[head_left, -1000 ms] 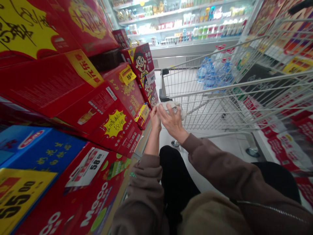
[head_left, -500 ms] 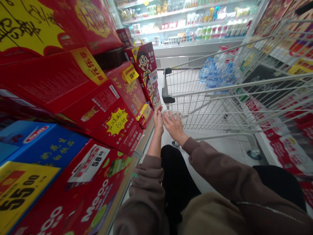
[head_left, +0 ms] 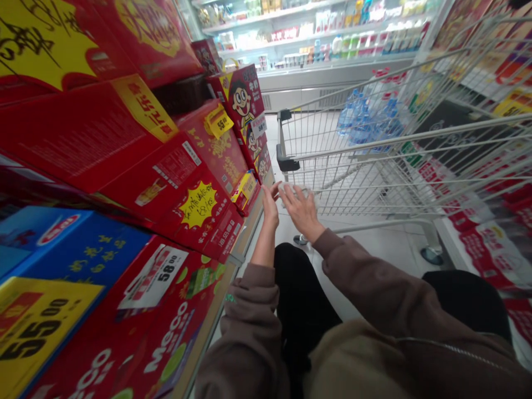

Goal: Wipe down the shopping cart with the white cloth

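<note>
My left hand (head_left: 269, 206) and my right hand (head_left: 302, 210) reach forward side by side, low beside a wire shopping cart (head_left: 374, 160). Between them they hold a crumpled white cloth (head_left: 293, 190), pressed against the cart's lower near corner. My right hand lies over the cloth with its fingers spread on it. My left hand pinches the cloth's left end with its fingers together. Both arms wear brown sleeves.
Red gift boxes (head_left: 137, 138) with yellow price tags fill the shelf on my left, with a blue box (head_left: 62, 249) lower down. Packs of water bottles (head_left: 366, 119) lie in the cart. A chilled display (head_left: 316, 44) runs across the aisle's far end. Red cartons (head_left: 482, 244) stand on the right.
My hands and the cloth have shifted slightly right and down along the cart's corner. The view has tipped a little, and the cart appears marginally farther.
</note>
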Available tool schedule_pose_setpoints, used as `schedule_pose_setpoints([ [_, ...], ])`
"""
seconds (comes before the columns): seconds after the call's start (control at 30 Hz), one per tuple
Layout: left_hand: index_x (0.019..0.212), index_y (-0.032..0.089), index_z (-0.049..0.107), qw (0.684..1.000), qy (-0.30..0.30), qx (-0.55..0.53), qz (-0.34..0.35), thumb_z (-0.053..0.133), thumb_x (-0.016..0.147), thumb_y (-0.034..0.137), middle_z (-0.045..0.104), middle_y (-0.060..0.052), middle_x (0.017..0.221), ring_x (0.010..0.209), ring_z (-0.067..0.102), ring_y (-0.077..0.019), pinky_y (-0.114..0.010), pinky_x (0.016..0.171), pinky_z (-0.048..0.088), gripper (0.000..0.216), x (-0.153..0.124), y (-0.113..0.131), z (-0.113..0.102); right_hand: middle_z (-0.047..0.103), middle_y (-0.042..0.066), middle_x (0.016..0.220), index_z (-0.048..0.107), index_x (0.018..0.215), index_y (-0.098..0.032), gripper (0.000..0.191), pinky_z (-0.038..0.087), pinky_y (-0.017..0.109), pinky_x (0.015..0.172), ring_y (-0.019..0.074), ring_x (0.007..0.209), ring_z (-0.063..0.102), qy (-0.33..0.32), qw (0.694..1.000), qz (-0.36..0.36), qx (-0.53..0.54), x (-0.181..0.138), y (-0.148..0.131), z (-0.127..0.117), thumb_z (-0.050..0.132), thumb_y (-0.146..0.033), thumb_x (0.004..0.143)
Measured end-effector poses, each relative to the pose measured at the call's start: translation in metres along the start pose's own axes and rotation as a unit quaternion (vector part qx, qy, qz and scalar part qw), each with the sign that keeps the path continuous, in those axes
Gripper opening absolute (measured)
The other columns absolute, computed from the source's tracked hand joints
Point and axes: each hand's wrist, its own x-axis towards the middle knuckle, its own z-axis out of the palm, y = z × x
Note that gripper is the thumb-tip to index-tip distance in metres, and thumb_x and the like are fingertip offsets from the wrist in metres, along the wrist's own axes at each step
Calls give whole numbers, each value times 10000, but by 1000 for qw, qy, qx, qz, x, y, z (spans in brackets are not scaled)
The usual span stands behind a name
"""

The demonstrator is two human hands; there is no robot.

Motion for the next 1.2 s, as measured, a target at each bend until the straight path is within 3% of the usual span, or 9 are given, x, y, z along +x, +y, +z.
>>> schedule_pose_setpoints([
  [0.17, 1104, 224, 770, 999, -4, 37, 10, 135, 1027, 717, 749, -105, 1300, 1293, 656, -257, -459, 1151, 462, 808, -6, -6, 4, 544, 151, 1555, 533, 1507, -202, 578, 401, 595, 1036, 351, 1343, 458, 36, 997, 64, 0, -29, 33, 5, 407, -66, 960],
  [0.33, 1111, 218, 755, 1000, 11, 5, 4, 108, 1024, 723, 736, -105, 1316, 1240, 684, -246, -441, 1117, 488, 825, -9, -9, 19, 528, 83, 1583, 531, 1507, -281, 519, 346, 581, 1106, 312, 1405, 426, 44, 998, -34, 0, -20, 49, 2, 368, -140, 1035],
  [0.5, 1089, 220, 762, 1000, 15, 7, 16, 141, 1012, 747, 747, -106, 1287, 1222, 686, -251, -451, 1117, 484, 818, -8, -12, 20, 571, 102, 1537, 596, 1439, -257, 502, 363, 587, 1057, 336, 1357, 462, 25, 997, 68, 8, -24, 50, 0, 414, -100, 999],
  [0.67, 1092, 241, 763, 999, 10, 7, 47, 182, 964, 818, 743, -89, 1290, 1229, 673, -254, -427, 1095, 504, 829, -10, -13, 24, 503, 27, 1609, 555, 1471, -323, 487, 311, 577, 1134, 295, 1451, 397, 1, 1000, -20, 24, -22, 45, -2, 334, -161, 1068],
  [0.8, 1084, 237, 770, 998, -6, 39, 48, 184, 960, 823, 736, -97, 1295, 1242, 657, -273, -467, 1126, 475, 838, -11, -7, 28, 589, 50, 1528, 640, 1379, -275, 459, 324, 580, 1108, 298, 1382, 460, 15, 1000, 11, 24, -21, 57, -7, 342, -128, 1062],
  [1.0, 1231, 220, 696, 974, 87, 77, 196, 205, 983, 789, 648, -113, 1373, 1320, 584, -231, -412, 1192, 411, 792, -25, -2, 47, 500, 20, 1611, 505, 1526, -350, 522, 278, 623, 1196, 310, 1482, 378, 66, 997, 4, 27, -8, 63, -7, 388, -167, 1051],
  [1.13, 1260, 222, 685, 979, 45, 73, 183, 206, 986, 783, 683, -120, 1343, 1270, 621, -239, -414, 1141, 456, 787, -33, 1, 53, 589, 16, 1532, 624, 1405, -328, 434, 351, 601, 1160, 287, 1414, 455, 34, 999, -5, 35, -12, 65, 2, 373, -208, 1072],
  [1.2, 1255, 236, 693, 983, 22, 70, 170, 213, 975, 800, 691, -113, 1349, 1277, 624, -246, -415, 1132, 460, 792, -34, 2, 53, 595, 18, 1527, 636, 1388, -319, 439, 350, 612, 1152, 287, 1407, 457, 49, 998, 6, 31, -12, 68, 0, 356, -194, 1074],
])
